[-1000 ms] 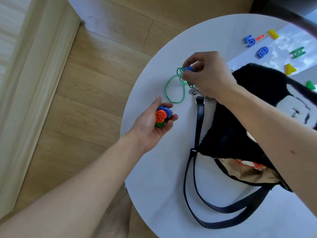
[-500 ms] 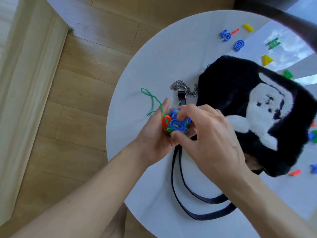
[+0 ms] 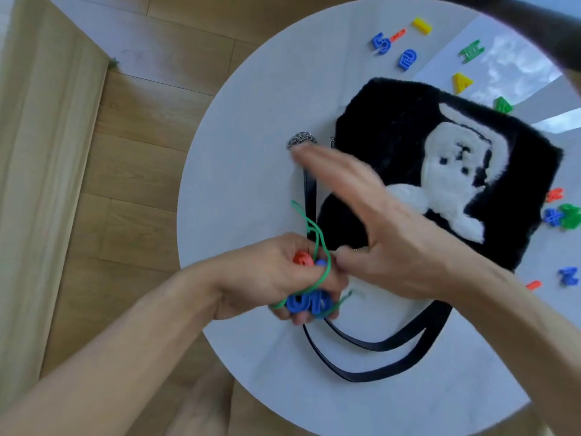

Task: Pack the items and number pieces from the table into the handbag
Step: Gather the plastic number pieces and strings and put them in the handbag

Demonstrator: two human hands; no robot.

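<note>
**Left hand full of numbers, right hand flat over the bag**

Head view, the only one here. The left hand (image 3: 276, 275) is curled tight round a bunch of number pieces. An orange piece (image 3: 303, 259) shows at the top of the fist and a blue piece (image 3: 306, 303) sticks out under the fingers. A green cord (image 3: 317, 234) is caught in the same grip, looping up past the knuckles and trailing out below.

The right hand (image 3: 386, 228) is flat, fingers straight and together, holding nothing. It's pretty blurred. It sits just right of the left hand, thumb close to the left fingers, but I can't tell if they touch.

The bag (image 3: 393, 121), black and fluffy with a white figure on it, lies on the round white bench (image 3: 251, 136), under and beyond the right hand. Its black straps (image 3: 393, 344) curl out on the bench below both hands. A bit of chain (image 3: 300, 138) peeks out just past the right fingertips.

More loose bits sit on the bench. Well beyond the right hand are a blue 5 (image 3: 381, 43), a yellow bar (image 3: 422, 26), a green piece (image 3: 470, 51) and a yellow triangle (image 3: 461, 82). Off to the right of the right hand, past the bag, there's an orange, blue and green cluster (image 3: 553, 216).
</note>
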